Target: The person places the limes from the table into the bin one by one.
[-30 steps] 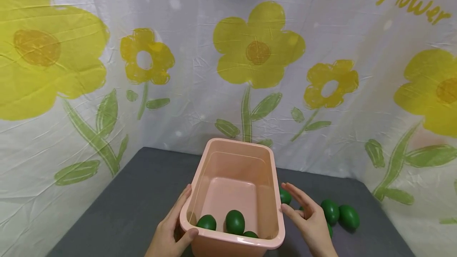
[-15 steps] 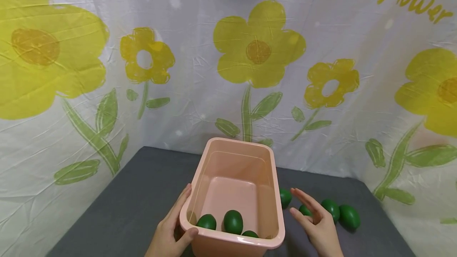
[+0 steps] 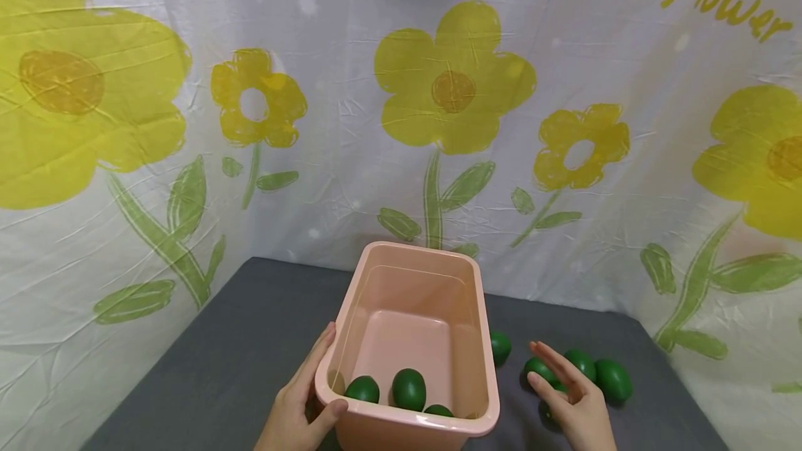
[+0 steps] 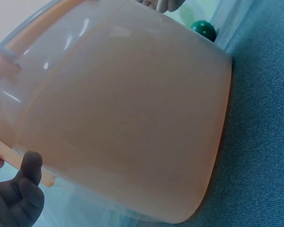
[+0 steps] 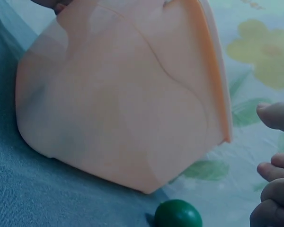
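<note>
A pink plastic bin (image 3: 407, 339) stands in the middle, its near end toward me. Several smooth green egg-shaped objects lie inside it, one of them an upright-looking green egg shape (image 3: 409, 389). My left hand (image 3: 291, 402) grips the near left corner, thumb over the rim and fingers along the outer wall; in the left wrist view its fingertips (image 4: 32, 165) show at the rim. To the right of the bin, my right hand (image 3: 576, 395) is held above several loose green egg-shaped objects (image 3: 612, 380), thumb and fingers spread with nothing between them. It partly hides some of them.
Dark grey cloth covers the table (image 3: 213, 367). Another green egg-shaped object (image 3: 500, 346) lies close to the bin's right wall. A white curtain with yellow flowers (image 3: 338, 179) surrounds the back and sides.
My right hand has moved away from the bin's right rim, rightward and slightly down, uncovering green egg-shaped objects. The left hand and bin have stayed put; one object inside shifted slightly left.
</note>
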`<move>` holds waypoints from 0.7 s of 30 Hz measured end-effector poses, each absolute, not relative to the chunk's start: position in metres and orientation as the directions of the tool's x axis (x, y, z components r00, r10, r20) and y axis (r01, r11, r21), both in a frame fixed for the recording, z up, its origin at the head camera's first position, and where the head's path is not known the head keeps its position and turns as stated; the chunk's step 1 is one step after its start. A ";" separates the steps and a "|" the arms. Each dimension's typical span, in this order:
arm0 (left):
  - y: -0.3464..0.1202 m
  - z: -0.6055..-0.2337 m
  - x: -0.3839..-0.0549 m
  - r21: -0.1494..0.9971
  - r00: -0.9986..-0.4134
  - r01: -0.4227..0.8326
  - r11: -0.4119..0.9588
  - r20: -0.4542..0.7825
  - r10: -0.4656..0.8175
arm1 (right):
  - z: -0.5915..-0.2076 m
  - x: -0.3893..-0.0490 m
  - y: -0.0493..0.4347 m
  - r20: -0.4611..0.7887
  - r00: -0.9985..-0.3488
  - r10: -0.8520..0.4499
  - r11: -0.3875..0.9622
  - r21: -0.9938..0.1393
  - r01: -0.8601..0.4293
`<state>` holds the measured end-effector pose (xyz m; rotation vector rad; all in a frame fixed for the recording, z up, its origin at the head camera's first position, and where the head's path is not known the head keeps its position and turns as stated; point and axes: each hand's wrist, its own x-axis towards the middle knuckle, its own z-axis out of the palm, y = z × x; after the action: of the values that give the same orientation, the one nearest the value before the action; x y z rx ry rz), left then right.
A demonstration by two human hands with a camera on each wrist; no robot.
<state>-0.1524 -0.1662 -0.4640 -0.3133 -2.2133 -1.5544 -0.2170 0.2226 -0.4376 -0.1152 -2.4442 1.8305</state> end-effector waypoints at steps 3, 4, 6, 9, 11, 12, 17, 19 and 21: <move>-0.166 -0.464 -0.153 0.849 -0.893 0.403 0.342 0.446 -0.055 | -0.439 -0.216 0.229 0.005 -0.993 0.120 0.282 -0.959 0.029; -0.166 -0.464 -0.153 0.852 -0.895 0.400 0.337 0.443 -0.056 | -0.439 -0.216 0.231 -0.005 -0.992 0.124 0.283 -0.958 0.040; -0.166 -0.464 -0.153 0.857 -0.897 0.399 0.326 0.439 -0.054 | -0.439 -0.216 0.235 -0.030 -0.990 0.135 0.272 -0.960 0.066; -0.165 -0.464 -0.153 0.859 -0.898 0.401 0.318 0.438 -0.051 | -0.440 -0.216 0.241 -0.072 -0.985 0.159 0.278 -0.954 0.114; -0.165 -0.464 -0.153 0.858 -0.897 0.404 0.317 0.440 -0.048 | -0.442 -0.216 0.245 -0.095 -0.981 0.170 0.290 -0.947 0.142; -0.165 -0.464 -0.153 0.856 -0.895 0.408 0.318 0.444 -0.047 | -0.443 -0.216 0.247 -0.102 -0.980 0.173 0.302 -0.941 0.151; -0.165 -0.466 -0.152 0.854 -0.893 0.411 0.319 0.448 -0.050 | -0.446 -0.217 0.251 -0.092 -0.982 0.165 0.355 -0.923 0.146; -0.165 -0.466 -0.152 0.853 -0.891 0.412 0.321 0.451 -0.052 | -0.446 -0.217 0.252 -0.086 -0.983 0.164 0.365 -0.920 0.142; -0.166 -0.466 -0.152 0.847 -0.888 0.416 0.330 0.456 -0.052 | -0.446 -0.217 0.253 -0.090 -0.981 0.171 0.372 -0.916 0.149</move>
<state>-0.1518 -0.1660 -0.4659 -0.3211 -2.1979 -1.5802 -0.2171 0.2531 -0.4464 -0.3015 -2.5853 1.7225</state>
